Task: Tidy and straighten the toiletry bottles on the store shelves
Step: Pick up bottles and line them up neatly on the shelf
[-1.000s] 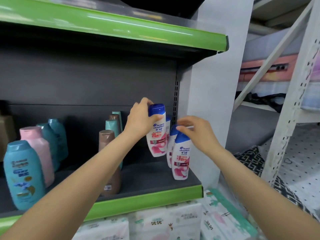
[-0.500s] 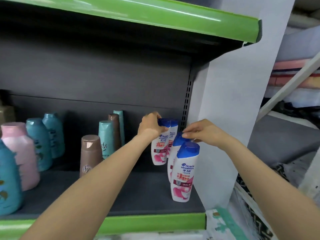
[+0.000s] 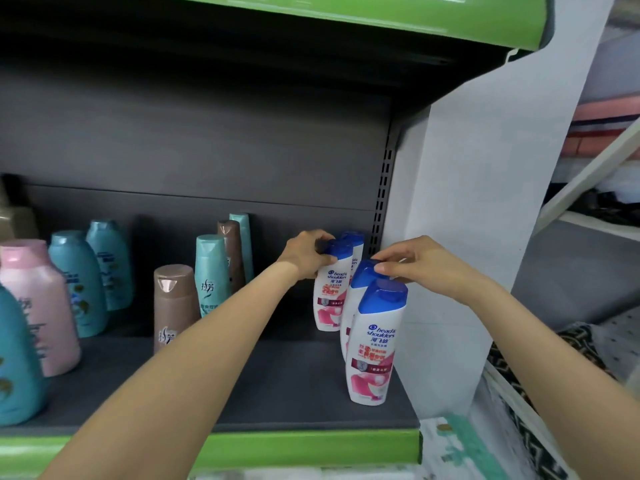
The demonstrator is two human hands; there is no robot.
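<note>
Several white shampoo bottles with blue caps stand in a row at the right end of the dark shelf (image 3: 277, 386). My left hand (image 3: 306, 254) grips the blue cap of a white bottle (image 3: 330, 296) standing near the back, with another one (image 3: 356, 245) behind it. My right hand (image 3: 415, 263) pinches the cap of the second bottle from the front (image 3: 363, 271). The front bottle (image 3: 375, 344) stands upright and free, just below my right hand.
Brown bottles (image 3: 173, 306) and teal bottles (image 3: 211, 271) stand mid-shelf; pink (image 3: 38, 303) and fat teal bottles (image 3: 79, 282) fill the left. A white side panel (image 3: 460, 237) closes the shelf on the right. A green-edged shelf (image 3: 346, 15) hangs overhead. White racking stands at the far right.
My left hand has set its bottle down deeper on the shelf, behind the others. My right hand stays on the row's caps. The camera has moved closer and lower.
</note>
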